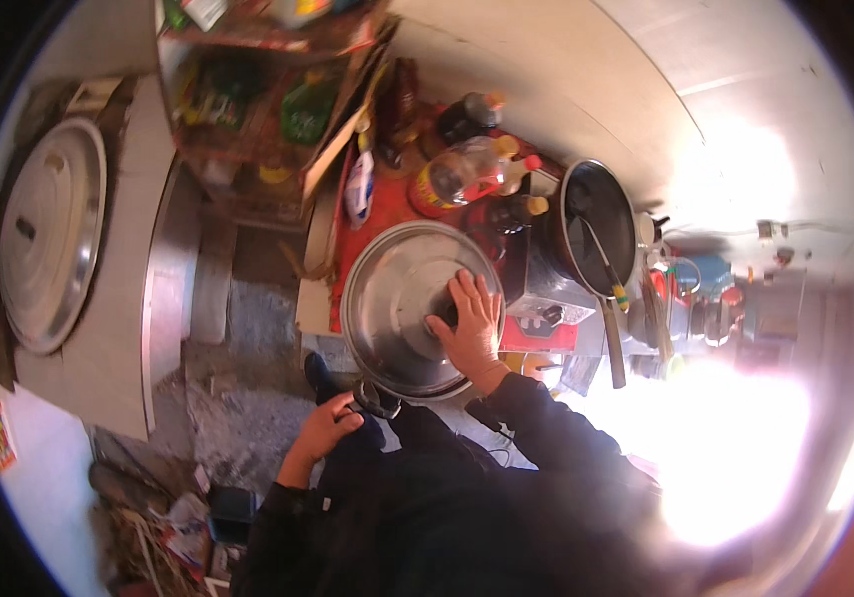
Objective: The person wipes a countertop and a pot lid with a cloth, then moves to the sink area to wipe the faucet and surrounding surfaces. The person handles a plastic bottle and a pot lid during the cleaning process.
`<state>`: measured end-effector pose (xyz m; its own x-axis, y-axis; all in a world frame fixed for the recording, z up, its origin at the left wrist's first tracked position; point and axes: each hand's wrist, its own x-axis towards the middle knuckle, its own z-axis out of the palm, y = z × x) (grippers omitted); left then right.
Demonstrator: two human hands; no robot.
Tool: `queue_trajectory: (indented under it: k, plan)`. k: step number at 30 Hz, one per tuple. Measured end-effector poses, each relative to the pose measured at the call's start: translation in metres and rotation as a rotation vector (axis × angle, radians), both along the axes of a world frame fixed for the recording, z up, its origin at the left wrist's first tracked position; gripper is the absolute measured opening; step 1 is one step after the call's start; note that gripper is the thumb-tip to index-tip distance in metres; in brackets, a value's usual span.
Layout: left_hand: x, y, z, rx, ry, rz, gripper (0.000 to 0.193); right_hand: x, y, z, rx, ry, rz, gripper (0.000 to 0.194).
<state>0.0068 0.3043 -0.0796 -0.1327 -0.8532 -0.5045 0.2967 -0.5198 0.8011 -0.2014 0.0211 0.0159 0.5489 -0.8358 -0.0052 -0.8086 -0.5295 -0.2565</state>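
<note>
A large metal pot (451,392) stands at the front of the red-covered surface, topped by a shiny metal lid (390,298). My right hand (472,328) lies over the lid's dark knob (445,316), with the thumb on one side and the fingers stretched past the other. The pot's dark loop handle (378,404) sticks out towards me. My left hand (326,429) is beside that handle, its fingertips at the handle's left end. Whether those fingers grip the handle cannot be made out.
Behind the pot stand several bottles (464,175) and a white-and-blue packet (359,186). To the right, a dark wok (600,224) holding a ladle (606,261) sits over a gas stove (546,295). Cluttered shelves (248,145) rise at left, near another big round lid (54,231).
</note>
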Motion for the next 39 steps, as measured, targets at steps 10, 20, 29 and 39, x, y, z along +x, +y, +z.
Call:
queue_trajectory:
  k: [10,20,29,39]
  plan:
    - [-0.01,-0.026,0.005,0.116,-0.282,-0.077,0.041,-0.048,-0.061,-0.015,-0.078,-0.149,-0.357,0.063]
    - [-0.024,-0.017,0.022,0.247,-0.113,0.173,0.03,-0.103,-0.112,-0.09,0.333,-0.344,-0.449,0.037]
    - [0.001,0.021,0.052,0.273,-0.09,0.38,0.025,-0.087,-0.048,-0.043,0.414,-0.505,-0.479,0.03]
    - [0.071,-0.018,0.187,0.104,-0.277,0.278,0.027,-0.075,-0.033,0.089,0.39,-0.693,-0.568,0.032]
